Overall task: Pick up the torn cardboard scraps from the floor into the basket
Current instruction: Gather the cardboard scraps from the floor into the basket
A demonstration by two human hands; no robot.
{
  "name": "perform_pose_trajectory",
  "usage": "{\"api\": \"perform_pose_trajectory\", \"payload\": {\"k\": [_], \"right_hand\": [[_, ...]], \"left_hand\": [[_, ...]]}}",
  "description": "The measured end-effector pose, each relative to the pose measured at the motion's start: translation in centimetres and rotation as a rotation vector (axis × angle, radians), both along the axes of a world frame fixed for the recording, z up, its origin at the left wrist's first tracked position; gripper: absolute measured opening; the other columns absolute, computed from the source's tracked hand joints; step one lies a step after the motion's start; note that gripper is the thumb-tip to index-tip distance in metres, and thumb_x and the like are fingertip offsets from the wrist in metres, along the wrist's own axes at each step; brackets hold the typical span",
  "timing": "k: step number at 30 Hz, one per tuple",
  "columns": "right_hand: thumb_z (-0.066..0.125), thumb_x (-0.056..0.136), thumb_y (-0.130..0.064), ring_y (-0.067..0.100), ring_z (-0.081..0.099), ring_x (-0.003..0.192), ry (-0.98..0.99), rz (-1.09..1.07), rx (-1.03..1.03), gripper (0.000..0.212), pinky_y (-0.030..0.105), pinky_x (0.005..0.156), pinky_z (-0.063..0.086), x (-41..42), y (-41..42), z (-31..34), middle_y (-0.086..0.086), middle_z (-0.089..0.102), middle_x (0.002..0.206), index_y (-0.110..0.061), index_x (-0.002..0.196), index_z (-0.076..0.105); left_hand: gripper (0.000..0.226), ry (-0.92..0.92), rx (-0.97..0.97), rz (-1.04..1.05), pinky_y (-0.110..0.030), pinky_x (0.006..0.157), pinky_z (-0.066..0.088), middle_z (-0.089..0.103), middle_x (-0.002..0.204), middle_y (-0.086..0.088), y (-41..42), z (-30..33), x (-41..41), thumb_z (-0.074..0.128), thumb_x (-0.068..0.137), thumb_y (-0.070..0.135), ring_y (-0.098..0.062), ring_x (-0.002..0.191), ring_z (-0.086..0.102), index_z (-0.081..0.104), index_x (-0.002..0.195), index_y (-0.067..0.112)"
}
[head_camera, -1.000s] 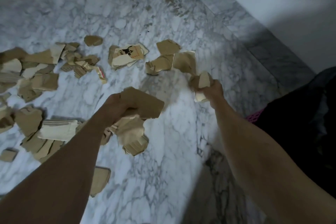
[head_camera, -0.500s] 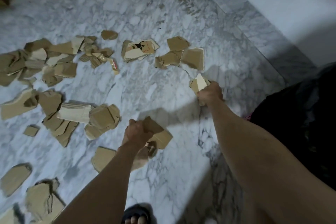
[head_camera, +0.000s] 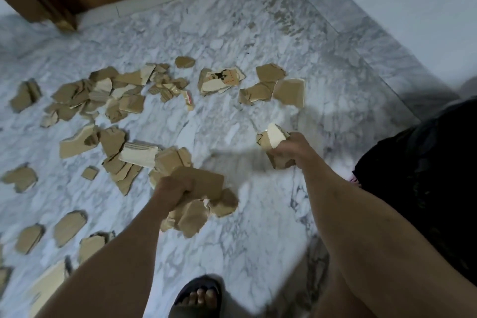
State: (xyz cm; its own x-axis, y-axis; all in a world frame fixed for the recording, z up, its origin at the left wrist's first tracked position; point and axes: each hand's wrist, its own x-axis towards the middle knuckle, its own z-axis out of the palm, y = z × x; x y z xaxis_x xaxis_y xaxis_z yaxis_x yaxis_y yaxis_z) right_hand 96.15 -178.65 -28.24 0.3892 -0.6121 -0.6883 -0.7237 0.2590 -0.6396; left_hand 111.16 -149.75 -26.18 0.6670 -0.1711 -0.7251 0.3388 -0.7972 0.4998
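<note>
scraps in hand: the left hand (head_camera: 172, 192) is closed tight around a thick bundle of cardboard scraps (head_camera: 198, 204) that fan out past the fist; the right hand (head_camera: 289, 148) is closed on a smaller wad (head_camera: 273, 142), one pale piece sticking up.
scraps on floor: many more loose scraps (head_camera: 108, 100) lie over the marble floor (head_camera: 258, 253), mostly to the left and ahead, with a printed piece (head_camera: 222, 80) further off.
basket: i cannot see it clearly; a pink sliver (head_camera: 353, 179) beside the dark clothing (head_camera: 426, 175) on the right may be its edge.
step in hand: likely carrying both handfuls to the basket.
doing it well: keep both fists squeezed, since the left bundle looks loose at its lower edge; let go only once over the basket, low, so nothing flutters out.
footing: a sandalled foot (head_camera: 198, 297) stands clear of the scraps; step around them.
</note>
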Motion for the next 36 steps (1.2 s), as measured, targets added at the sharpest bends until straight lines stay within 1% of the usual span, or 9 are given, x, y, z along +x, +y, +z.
{"api": "perform_pose_trajectory", "payload": {"k": [3,6,10,16,20,25,28,30,36], "right_hand": [[0.085,0.069,-0.002,0.035,0.071,0.093,0.047,0.178,0.009,0.052,0.040,0.069,0.059,0.1,1.5,0.6,0.018,0.072,0.106,-0.004,0.118,0.068],[0.083,0.071,0.001,0.037,0.068,0.090,0.091,0.254,0.011,0.055,0.047,0.070,0.062,0.2,2.3,0.5,0.019,0.069,0.110,-0.004,0.122,0.064],[0.085,0.072,-0.007,0.036,0.063,0.105,0.170,0.258,-0.096,0.064,0.045,0.080,0.060,1.0,1.8,0.1,0.016,0.065,0.123,-0.005,0.131,0.058],[0.084,0.070,-0.006,0.033,0.066,0.103,0.058,0.202,-0.058,0.064,0.031,0.058,0.055,1.3,2.9,0.4,0.012,0.068,0.119,-0.010,0.130,0.061],[0.083,0.076,-0.005,0.030,0.068,0.099,-0.079,0.004,-0.036,0.051,0.043,0.080,0.060,1.4,1.6,0.9,0.013,0.070,0.115,-0.007,0.124,0.067],[0.078,0.080,0.000,0.026,0.067,0.092,-0.181,-0.214,-0.045,0.047,0.034,0.069,0.056,4.0,-3.6,1.7,0.015,0.068,0.115,0.000,0.125,0.064],[0.084,0.076,-0.011,0.028,0.066,0.101,-0.064,-0.231,-0.129,0.060,0.033,0.076,0.053,6.5,-7.1,0.6,0.015,0.066,0.121,0.001,0.129,0.058],[0.088,0.071,-0.015,0.031,0.063,0.113,-0.004,-0.264,-0.168,0.075,0.034,0.079,0.053,8.1,-9.2,-0.4,0.017,0.061,0.130,0.000,0.133,0.048],[0.084,0.079,-0.028,0.034,0.049,0.131,0.130,-0.341,-0.158,0.105,0.035,0.100,0.043,12.4,-13.6,-3.1,0.018,0.045,0.146,-0.001,0.151,0.013]], "left_hand": [[0.057,-0.021,0.099,0.093,-0.043,0.081,0.054,0.071,0.103,-0.023,3.9,-0.1,-1.1,0.069,0.048,0.030,-0.036,0.093,0.067,0.070,0.096,-0.001],[0.044,-0.119,0.298,0.057,-0.046,0.091,0.050,0.059,0.105,-0.024,5.1,-1.2,-2.4,0.070,0.075,0.029,-0.039,0.112,0.056,0.060,0.103,-0.003],[0.048,-0.141,0.483,-0.016,-0.046,0.104,0.038,0.031,0.140,-0.017,3.5,-4.5,-3.3,0.058,0.089,0.020,-0.042,0.132,0.029,0.052,0.135,0.011],[0.042,-0.204,0.279,-0.090,-0.048,0.092,0.054,0.066,0.111,-0.014,3.9,-3.6,-2.4,0.064,0.083,0.028,-0.036,0.105,0.063,0.061,0.120,0.010],[0.076,-0.179,-0.009,0.028,-0.049,0.072,0.060,0.062,0.115,-0.013,2.7,-0.8,3.8,0.082,0.069,0.034,-0.036,0.097,0.066,0.039,0.128,0.014],[0.050,-0.290,0.138,0.046,-0.048,0.091,0.054,0.068,0.114,-0.023,-1.4,-0.4,8.9,0.069,0.086,0.038,-0.039,0.103,0.064,0.066,0.121,0.002],[0.069,-0.257,0.330,0.024,-0.049,0.109,0.036,0.042,0.141,-0.025,-3.7,-3.3,8.5,0.066,0.088,0.039,-0.041,0.129,0.039,0.048,0.141,0.000],[0.083,-0.238,0.411,0.023,-0.051,0.108,0.032,0.030,0.145,-0.021,-5.0,-4.8,7.6,0.070,0.084,0.043,-0.041,0.133,0.031,0.034,0.146,0.002],[0.070,-0.280,0.317,0.131,-0.055,0.098,0.044,0.031,0.138,-0.024,-6.1,-8.3,8.6,0.078,0.078,0.038,-0.048,0.114,0.047,0.048,0.133,0.007]]}}
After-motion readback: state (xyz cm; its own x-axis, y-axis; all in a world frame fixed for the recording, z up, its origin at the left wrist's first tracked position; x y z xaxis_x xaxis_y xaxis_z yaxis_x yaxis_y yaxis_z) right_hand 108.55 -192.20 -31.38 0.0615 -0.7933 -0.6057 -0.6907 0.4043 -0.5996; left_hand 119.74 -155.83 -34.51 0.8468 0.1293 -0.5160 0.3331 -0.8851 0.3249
